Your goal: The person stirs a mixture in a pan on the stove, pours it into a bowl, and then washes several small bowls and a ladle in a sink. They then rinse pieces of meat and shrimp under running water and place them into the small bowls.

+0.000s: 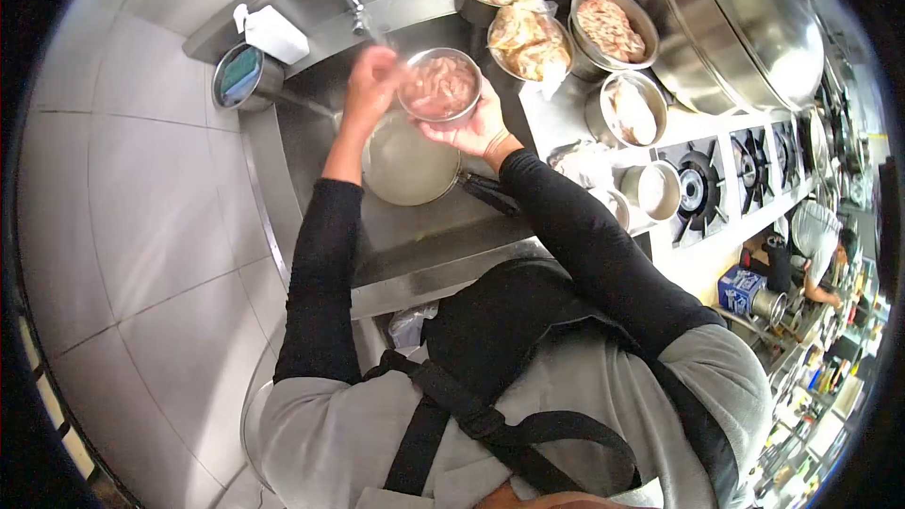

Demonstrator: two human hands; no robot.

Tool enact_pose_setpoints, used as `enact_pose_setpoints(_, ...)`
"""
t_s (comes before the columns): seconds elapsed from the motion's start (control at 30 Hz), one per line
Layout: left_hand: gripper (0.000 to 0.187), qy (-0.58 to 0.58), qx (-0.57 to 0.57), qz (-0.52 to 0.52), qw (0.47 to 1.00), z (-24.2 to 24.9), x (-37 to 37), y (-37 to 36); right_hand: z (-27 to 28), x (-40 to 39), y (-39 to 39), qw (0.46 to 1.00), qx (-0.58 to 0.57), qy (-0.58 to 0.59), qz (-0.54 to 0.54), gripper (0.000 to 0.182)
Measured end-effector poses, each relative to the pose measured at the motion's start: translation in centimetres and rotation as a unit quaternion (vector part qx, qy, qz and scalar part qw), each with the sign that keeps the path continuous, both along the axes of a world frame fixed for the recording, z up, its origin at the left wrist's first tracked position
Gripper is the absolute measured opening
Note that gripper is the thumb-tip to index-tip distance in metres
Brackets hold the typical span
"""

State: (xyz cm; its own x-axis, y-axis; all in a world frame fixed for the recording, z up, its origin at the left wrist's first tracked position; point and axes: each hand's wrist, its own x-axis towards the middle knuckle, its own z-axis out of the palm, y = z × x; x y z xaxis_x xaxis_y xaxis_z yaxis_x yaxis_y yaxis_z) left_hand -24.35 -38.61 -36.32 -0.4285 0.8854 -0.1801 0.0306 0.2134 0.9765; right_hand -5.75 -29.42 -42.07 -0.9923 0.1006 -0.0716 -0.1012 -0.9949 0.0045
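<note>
Pale pink raw meat pieces (441, 83) lie in a small, round stainless-steel bowl (477, 100), held up over a steel sink (306, 155). The right hand (476, 127) supports this bowl from below and at its right side, with the fingers under its near wall. The left hand (373, 83) is raised just beside the bowl's left rim; it is blurred, and I cannot tell whether its fingers touch the bowl or pinch anything.

Below the bowl, partly hidden by it in this view, a round metal pan with a black handle (415, 204) stands in the sink, holding cloudy, whitish liquid (410, 170). A silver tap (352, 2) is at the sink's far side. To the left are a cylindrical steel pot (267, 90) with a green item inside and a white box-like container (276, 34).

On the steel worktop (542, 123) to the right, a steel bowl of pale, plastic-wrapped food (530, 42) sits near a steel pot of pinkish pieces (609, 28). Farther right are black gas burners (695, 188) and, in the background, another person (815, 231) bending forward.
</note>
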Motion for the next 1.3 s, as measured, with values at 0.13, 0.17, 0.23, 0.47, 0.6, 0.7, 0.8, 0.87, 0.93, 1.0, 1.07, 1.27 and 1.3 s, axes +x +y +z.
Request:
enact_pose_setpoints(0.13,0.028,0.313,0.207,0.038,0.926,-1.1,4.0,0.6,3.5,1.1,0.5,0.988,0.040,-0.135,-0.065,0.066)
enact_pose_setpoints(0.17,0.032,0.293,0.203,0.063,0.932,-1.8,4.4,0.7,4.6,0.9,0.6,0.974,0.137,-0.170,-0.066,0.062)
enact_pose_setpoints(0.23,0.040,0.112,0.191,0.113,0.969,-4.3,5.4,1.0,4.8,0.4,1.3,0.930,0.272,-0.240,-0.062,0.052)
enact_pose_setpoints(0.47,0.065,-0.468,0.218,0.200,0.833,-6.4,9.2,-1.5,8.9,-1.5,-2.4,0.573,0.678,-0.455,-0.069,0.107)
enact_pose_setpoints(0.6,0.067,-0.522,0.265,0.196,0.787,-5.5,11.2,-1.9,10.6,-1.6,-5.4,0.399,0.805,-0.434,-0.065,0.101)
enact_pose_setpoints(0.7,0.066,-0.527,0.269,0.175,0.787,-5.5,11.8,-2.6,10.0,-1.4,-7.1,0.334,0.843,-0.410,-0.093,0.097)
enact_pose_setpoints(0.8,0.065,-0.524,0.271,0.158,0.792,-5.7,12.2,-3.3,8.9,-1.4,-8.4,0.279,0.866,-0.395,-0.129,0.092)
enact_pose_setpoints(0.87,0.064,-0.523,0.270,0.146,0.795,-5.5,12.4,-3.7,8.4,-1.3,-9.0,0.217,0.884,-0.392,-0.134,0.093)
enact_pose_setpoints(0.93,0.064,-0.524,0.272,0.136,0.796,-5.3,12.7,-3.9,8.0,-1.1,-9.4,0.210,0.884,-0.395,-0.136,0.093)
enact_pose_setpoints(1.0,0.063,-0.519,0.273,0.124,0.801,-5.2,12.8,-4.1,8.0,-0.6,-9.5,0.203,0.885,-0.396,-0.138,0.093)
enact_pose_setpoints(1.07,0.063,-0.507,0.273,0.105,0.811,-5.0,12.8,-4.3,8.0,0.1,-9.3,0.204,0.887,-0.390,-0.138,0.092)
enact_pose_setpoints(1.27,0.053,-0.268,0.099,0.119,0.951,-2.4,9.6,-3.3,0.7,2.0,-3.4,0.794,0.432,-0.302,-0.301,0.075)
enact_pose_setpoints(1.3,0.044,-0.233,0.087,0.060,0.967,0.8,11.3,-2.6,1.1,3.4,-3.2,0.894,0.275,-0.255,-0.245,0.069)
